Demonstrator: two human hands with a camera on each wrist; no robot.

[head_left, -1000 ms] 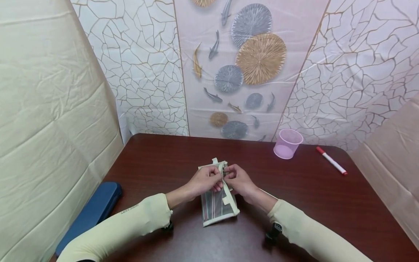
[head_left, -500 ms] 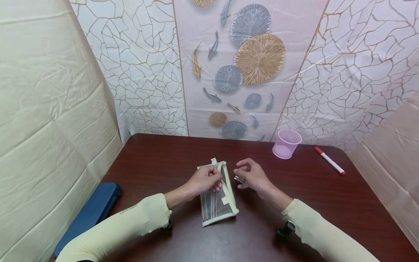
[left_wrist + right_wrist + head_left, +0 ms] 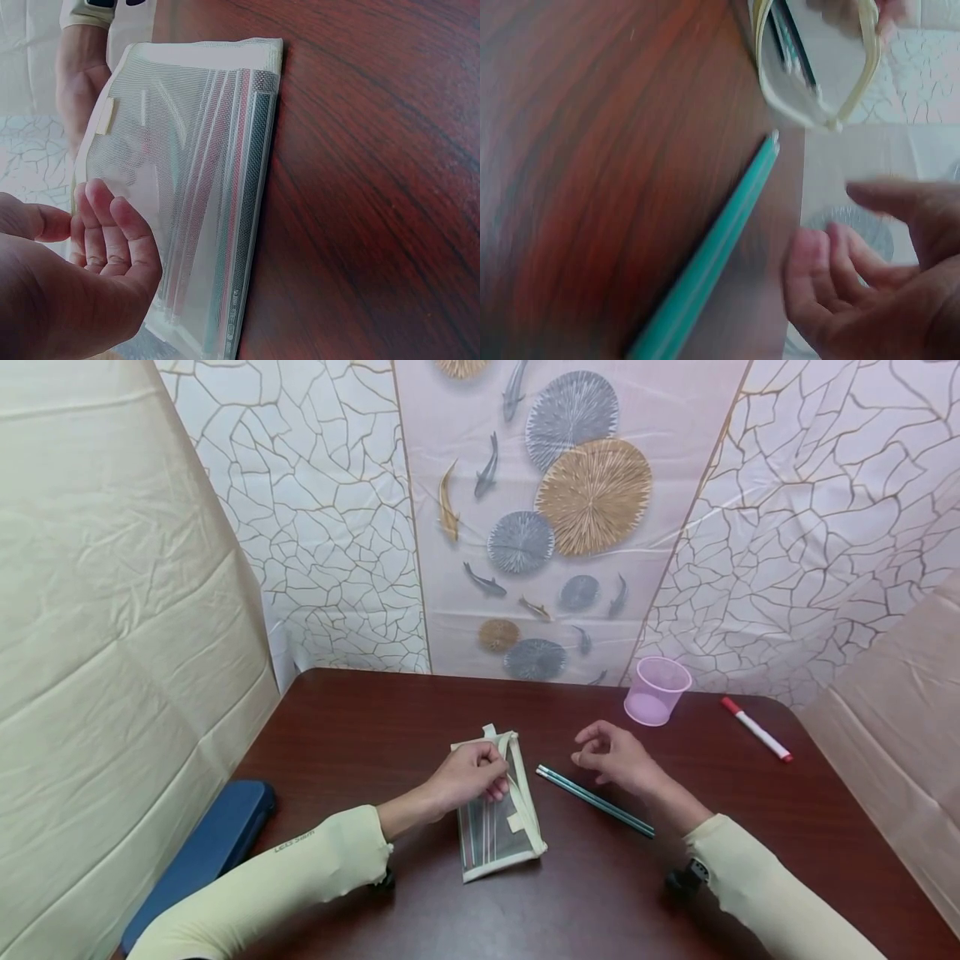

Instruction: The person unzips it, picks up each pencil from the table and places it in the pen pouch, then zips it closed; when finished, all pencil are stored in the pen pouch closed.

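Note:
A see-through mesh pencil case [image 3: 495,852] with cream edging lies in the middle of the table. My left hand [image 3: 474,774] pinches its zip edge between thumb and fingers. Through the mesh, in the left wrist view, several pencils [image 3: 244,172] show, green and reddish ones among them. The right wrist view looks into the case's gaping mouth [image 3: 765,79]. To the right of the case, two green pencils [image 3: 596,802] lie side by side on the table. My right hand [image 3: 618,760] hovers beyond them, fingers loosely bent, holding nothing.
A pink mesh cup [image 3: 654,693] stands at the back right. Beside it lies a red-and-white marker [image 3: 757,729]. A long dark blue case [image 3: 206,860] sits along the table's left edge. Patterned cloth hangs behind the table [image 3: 360,702].
My right hand has drawn away from the pencil case to the right and let go of two green pencils, now lying on the table. My left hand keeps its place on the case.

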